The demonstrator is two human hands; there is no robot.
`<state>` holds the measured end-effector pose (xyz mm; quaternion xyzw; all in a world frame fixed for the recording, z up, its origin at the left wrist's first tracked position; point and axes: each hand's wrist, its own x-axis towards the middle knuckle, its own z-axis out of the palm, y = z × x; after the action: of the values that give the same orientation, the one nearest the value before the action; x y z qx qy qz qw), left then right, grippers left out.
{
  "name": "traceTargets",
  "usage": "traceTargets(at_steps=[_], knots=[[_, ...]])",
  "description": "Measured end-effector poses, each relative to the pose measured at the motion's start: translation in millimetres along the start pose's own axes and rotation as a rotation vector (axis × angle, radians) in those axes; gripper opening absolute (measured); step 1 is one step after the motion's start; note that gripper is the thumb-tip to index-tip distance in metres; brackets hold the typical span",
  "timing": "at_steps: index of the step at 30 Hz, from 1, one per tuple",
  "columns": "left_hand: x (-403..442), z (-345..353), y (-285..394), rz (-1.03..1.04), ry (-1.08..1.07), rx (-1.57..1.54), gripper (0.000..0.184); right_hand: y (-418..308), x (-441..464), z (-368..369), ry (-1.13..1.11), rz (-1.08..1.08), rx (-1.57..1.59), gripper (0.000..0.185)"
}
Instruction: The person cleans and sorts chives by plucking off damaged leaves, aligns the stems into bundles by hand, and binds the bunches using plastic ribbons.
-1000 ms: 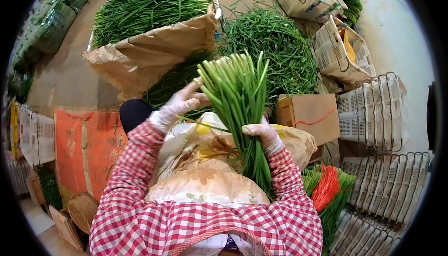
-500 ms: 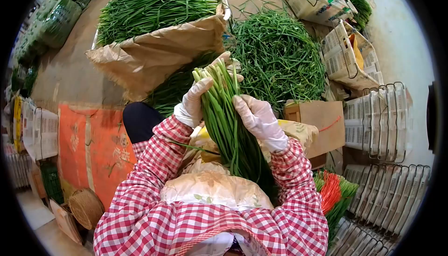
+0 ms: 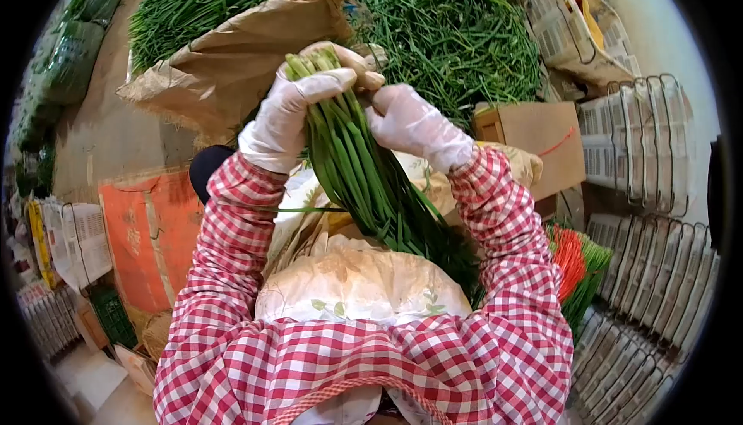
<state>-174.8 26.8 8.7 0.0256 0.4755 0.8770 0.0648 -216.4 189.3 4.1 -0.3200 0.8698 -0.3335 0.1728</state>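
Observation:
A bundle of garlic chives (image 3: 352,158) slants across my lap, its pale cut ends up and its dark leaves trailing down to the right. My gloved left hand (image 3: 282,111) wraps round it just below the cut ends, thumb across the front. Against the bundle's right side, close to the left fingertips, my gloved right hand (image 3: 422,127) is closed with fingers curled; anything pinched in it is hidden. One loose leaf (image 3: 309,210) sticks out leftward from the bundle. Under it, a stained pale apron (image 3: 356,282) covers my lap.
Ahead stand a cloth-lined crate of chives (image 3: 224,7) and a loose heap of greens (image 3: 449,38). A cardboard box (image 3: 538,142) and white plastic crates (image 3: 638,146) are at right, near red ties (image 3: 567,262). An orange sack (image 3: 147,239) lies left.
The view has tilted and shifted. My left hand has closed more fully round the top of the bundle, and my right fingers have curled in, up near the left fingertips.

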Motion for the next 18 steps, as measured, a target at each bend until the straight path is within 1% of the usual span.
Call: traceTargets(at_steps=[1,2,3,4,6,7,8,9,10,11,12,13,14,15,16,17,18], knots=[[-3,4,6,-0.003,0.008,-0.013,0.027,-1,2,3,0.009,0.024,0.097,0.026],[-5,5,12,0.000,0.017,-0.022,0.026,-4,0,-2,-0.042,0.010,0.132,0.024],[-4,0,17,0.003,-0.016,-0.057,0.024,-3,3,5,0.051,-0.101,0.275,0.023],[-3,-3,21,0.071,0.028,-0.040,0.022,-5,6,10,0.145,-0.215,0.417,0.024],[0,-17,41,0.192,0.027,-0.040,0.021,-6,4,-2,0.073,-0.248,0.127,0.029],[-1,-21,56,0.293,0.058,-0.021,0.022,4,7,-1,-0.031,-0.249,-0.023,0.028],[-3,-27,74,0.402,0.088,-0.001,0.023,12,8,4,-0.206,-0.115,-0.360,0.026],[-8,-40,98,0.551,0.111,0.172,0.026,26,5,9,-0.315,-0.070,-0.397,0.021],[-13,-52,123,0.703,0.137,0.349,0.029,49,3,24,-0.320,-0.066,-0.393,0.018],[-25,-41,150,0.624,-0.092,0.184,0.031,65,2,35,-0.462,0.076,-0.433,0.017],[-39,-34,173,0.529,-0.317,0.022,0.034,94,1,54,-0.492,0.203,-0.447,0.022],[-36,-55,178,0.667,-0.111,0.252,0.032,116,-3,64,-0.447,0.292,-0.441,0.022],[-34,-76,183,0.756,0.154,0.527,0.029,142,-4,71,-0.469,0.334,-0.468,0.025],[-31,-97,188,0.779,0.428,0.754,0.027,163,-6,69,-0.497,0.448,-0.481,0.030],[-28,-93,183,0.763,0.352,0.555,0.027,159,-5,56,-0.555,0.479,-0.529,0.035],[-24,-90,179,0.744,0.284,0.353,0.027,155,-8,41,-0.422,0.547,-0.439,0.038],[-24,-98,179,0.794,0.166,0.274,0.024,146,-12,26,-0.203,0.513,-0.254,0.041]])
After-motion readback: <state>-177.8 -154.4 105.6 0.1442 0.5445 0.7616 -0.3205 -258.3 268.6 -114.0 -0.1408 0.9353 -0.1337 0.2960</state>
